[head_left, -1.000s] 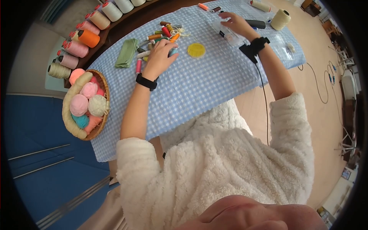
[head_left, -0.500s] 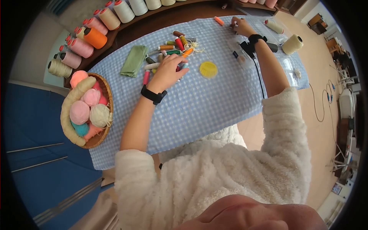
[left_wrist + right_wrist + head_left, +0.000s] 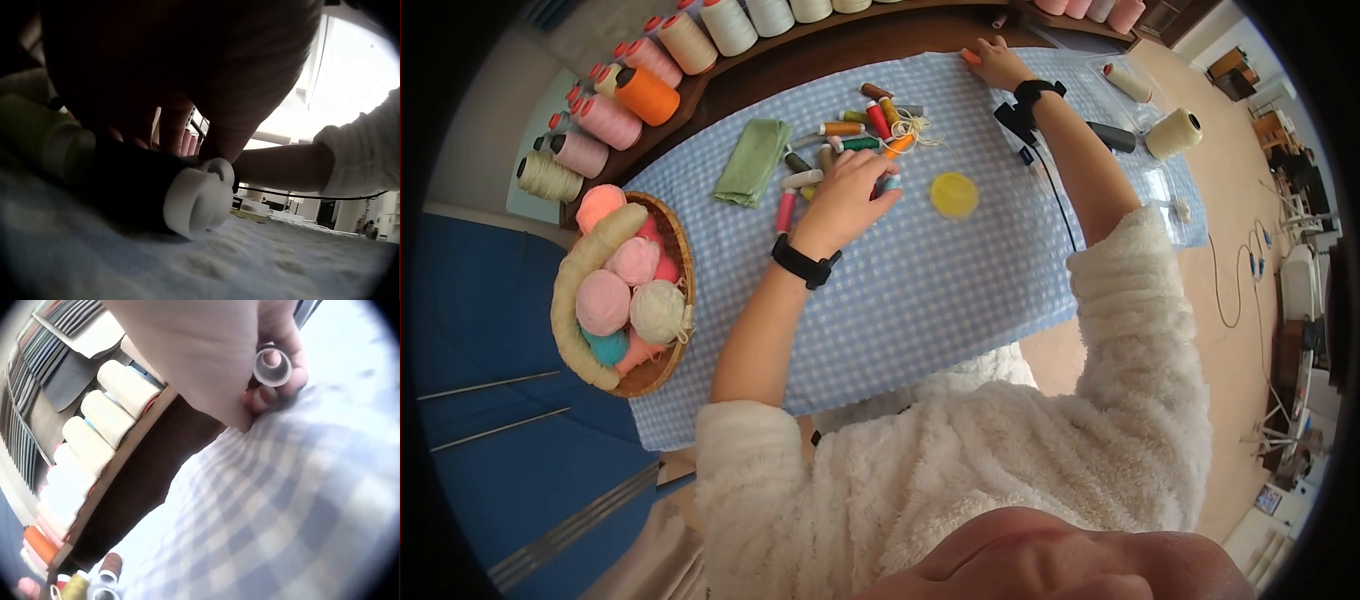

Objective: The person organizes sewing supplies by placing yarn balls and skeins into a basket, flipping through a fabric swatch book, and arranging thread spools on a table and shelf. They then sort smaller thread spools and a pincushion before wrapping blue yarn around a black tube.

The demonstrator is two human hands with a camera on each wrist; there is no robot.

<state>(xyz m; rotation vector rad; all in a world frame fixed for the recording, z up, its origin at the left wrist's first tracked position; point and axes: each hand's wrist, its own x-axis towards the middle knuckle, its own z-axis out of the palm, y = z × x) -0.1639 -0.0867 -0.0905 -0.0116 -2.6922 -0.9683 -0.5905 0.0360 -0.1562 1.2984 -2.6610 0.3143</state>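
My left hand rests over a heap of thread spools, its fingers spread loosely. A light blue spool lies by its thumb, and a pink spool beside its wrist. In the left wrist view a dark spool with a white core end lies just under the fingers. At the table's far edge my right hand has its fingers curled round a thread spool, whose hollow white end faces the wrist camera; I cannot tell its thread colour. An orange spool shows at the fingertips.
A round yellow container and a folded green cloth lie on the checked cloth. Left stands a basket of yarn balls. Cream cones and a dark cylinder are at right. Thread cones line a shelf behind.
My right hand has moved left along the far side of the table, from beside the clear plastic to the orange spool. My left hand has stayed over the spools. The head view has shifted.
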